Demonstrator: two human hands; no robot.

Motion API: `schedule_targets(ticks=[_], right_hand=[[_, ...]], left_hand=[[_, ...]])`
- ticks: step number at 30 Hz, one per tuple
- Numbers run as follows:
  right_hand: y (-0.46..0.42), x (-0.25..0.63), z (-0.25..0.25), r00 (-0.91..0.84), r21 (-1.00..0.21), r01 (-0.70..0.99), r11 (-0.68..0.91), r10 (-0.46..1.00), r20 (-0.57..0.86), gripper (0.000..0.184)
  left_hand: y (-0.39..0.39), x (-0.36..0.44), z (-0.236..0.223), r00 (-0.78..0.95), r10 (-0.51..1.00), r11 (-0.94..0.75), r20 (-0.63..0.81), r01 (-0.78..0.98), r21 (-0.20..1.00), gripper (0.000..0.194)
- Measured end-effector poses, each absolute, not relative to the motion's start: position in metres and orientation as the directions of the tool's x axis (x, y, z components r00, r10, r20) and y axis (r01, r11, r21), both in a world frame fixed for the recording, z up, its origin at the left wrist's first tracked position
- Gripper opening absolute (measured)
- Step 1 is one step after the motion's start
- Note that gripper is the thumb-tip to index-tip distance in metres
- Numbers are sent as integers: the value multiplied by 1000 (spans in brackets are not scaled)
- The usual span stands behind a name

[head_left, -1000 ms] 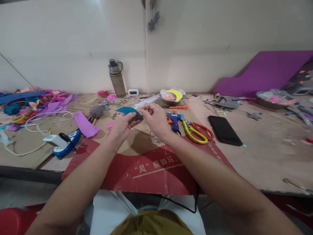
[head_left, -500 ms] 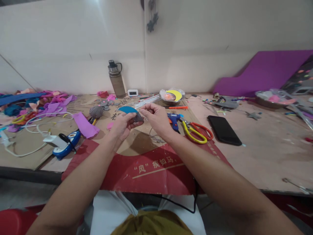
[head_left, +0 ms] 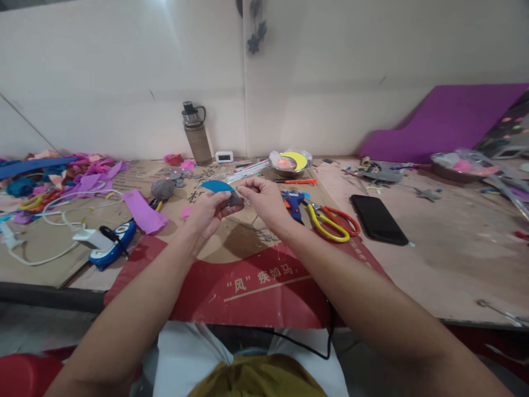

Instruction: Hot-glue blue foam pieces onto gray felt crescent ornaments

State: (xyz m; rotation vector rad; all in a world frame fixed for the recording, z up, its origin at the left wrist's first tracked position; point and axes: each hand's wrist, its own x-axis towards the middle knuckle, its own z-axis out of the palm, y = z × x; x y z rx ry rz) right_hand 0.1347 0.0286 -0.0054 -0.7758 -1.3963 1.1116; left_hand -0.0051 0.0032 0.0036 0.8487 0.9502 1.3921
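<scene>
My left hand (head_left: 212, 209) pinches a small felt piece (head_left: 216, 186), blue on top with a grey part at its lower right, above the cardboard. Close to its right edge, my right hand (head_left: 261, 197) has thumb and forefinger pressed together; what lies between them, if anything, is too small to make out. Thin grey yarn (head_left: 264, 234) lies loose on the cardboard below the hands. Just right of my right wrist are a blue glue gun (head_left: 294, 205) and scissors (head_left: 330, 223) with one yellow and one red handle.
A water bottle (head_left: 196, 135) and a small white digital clock (head_left: 224, 157) stand by the wall. A black phone (head_left: 379, 219) lies at right. Felt scraps (head_left: 91, 173), a grey yarn ball (head_left: 162, 189) and a blue power strip (head_left: 113, 245) with white cables are at left.
Almost nothing differs. The fingers of my right hand have shifted very slightly beside the felt piece, which stays in my left hand.
</scene>
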Motion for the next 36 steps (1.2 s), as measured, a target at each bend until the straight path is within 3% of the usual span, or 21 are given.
schedule_targets(ticks=[8, 14, 21, 29, 36], right_hand=[[28, 137, -10, -206, -937, -167, 305, 919, 336, 11], [28, 141, -10, -218, -920, -106, 378, 894, 392, 9], [22, 147, -9, -199, -675, 125, 727, 685, 701, 10], [23, 147, -12, -183, -646, 82, 759, 649, 739, 14], [20, 152, -6, -247, -599, 185, 779, 627, 739, 14]], left_hand=[[3, -7, 3, -1, 1000, -25, 27, -405, 914, 12], [2, -6, 4, -8, 999, -32, 32, -418, 908, 14], [3, -7, 4, 1, 1000, -18, 20, -442, 897, 10], [1, -7, 6, 0, 1000, -25, 28, -490, 872, 15], [1, -7, 5, 22, 1000, -9, 22, -472, 881, 14]])
